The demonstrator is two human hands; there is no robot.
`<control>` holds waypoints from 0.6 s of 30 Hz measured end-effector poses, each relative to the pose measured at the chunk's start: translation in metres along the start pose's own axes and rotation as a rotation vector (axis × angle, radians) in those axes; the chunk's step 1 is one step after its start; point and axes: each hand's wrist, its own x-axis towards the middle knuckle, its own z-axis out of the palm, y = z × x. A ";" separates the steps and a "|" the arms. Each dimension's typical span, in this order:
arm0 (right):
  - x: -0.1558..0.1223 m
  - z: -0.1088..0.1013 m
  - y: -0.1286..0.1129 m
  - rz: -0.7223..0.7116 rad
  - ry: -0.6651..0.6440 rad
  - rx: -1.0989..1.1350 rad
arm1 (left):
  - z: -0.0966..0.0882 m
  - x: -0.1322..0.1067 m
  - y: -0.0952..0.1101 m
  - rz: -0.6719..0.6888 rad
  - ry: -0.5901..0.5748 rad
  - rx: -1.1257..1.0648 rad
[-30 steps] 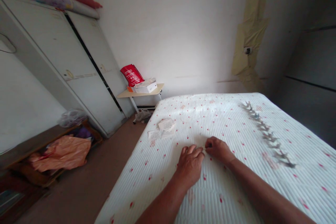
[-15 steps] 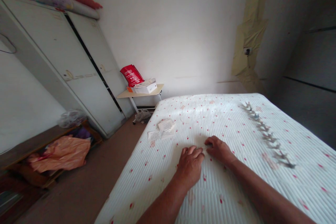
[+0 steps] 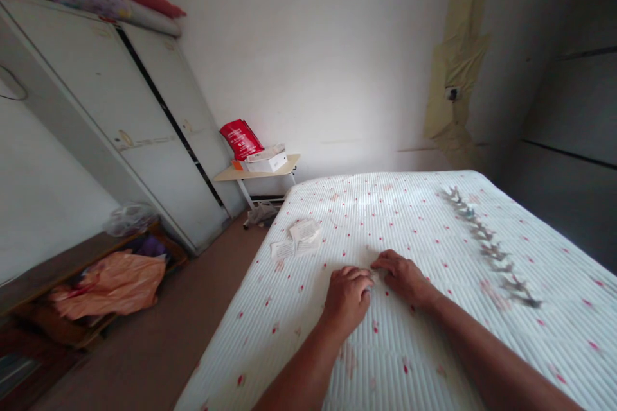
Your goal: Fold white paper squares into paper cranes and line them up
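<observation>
My left hand [image 3: 348, 295] rests on the patterned mattress [image 3: 409, 366], its fingers curled and pressed together. Just right of it, my right hand [image 3: 401, 275] has its fingertips pinched, almost touching the left ones. A small pale piece, perhaps folded paper [image 3: 375, 275], shows between the fingertips; most of it is hidden. To the left lie several printed paper pieces [image 3: 306, 231], flat and partly overlapping. On the right side, a slanting row of small folded grey-white shapes [image 3: 492, 250] stands on the mattress, too blurred to make out in detail.
A small table [image 3: 226, 173] by the wall holds a red bag [image 3: 241, 139] and a white box [image 3: 267, 164]. At left are a tall cabinet [image 3: 159, 160] and a low wooden unit with an orange plastic bag [image 3: 113, 286]. A socket [image 3: 452, 94] is on the wall.
My right fingertips have moved slightly left, closer to the left hand. Less of the pale piece between them shows now. The papers and the row of shapes have stayed put.
</observation>
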 end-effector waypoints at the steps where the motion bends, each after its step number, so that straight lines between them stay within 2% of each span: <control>1: 0.000 0.000 0.000 -0.007 -0.001 -0.006 | 0.001 0.002 -0.001 -0.017 0.008 -0.008; 18: 0.000 -0.007 0.003 -0.109 -0.013 0.053 | 0.011 0.016 -0.009 -0.074 0.049 -0.034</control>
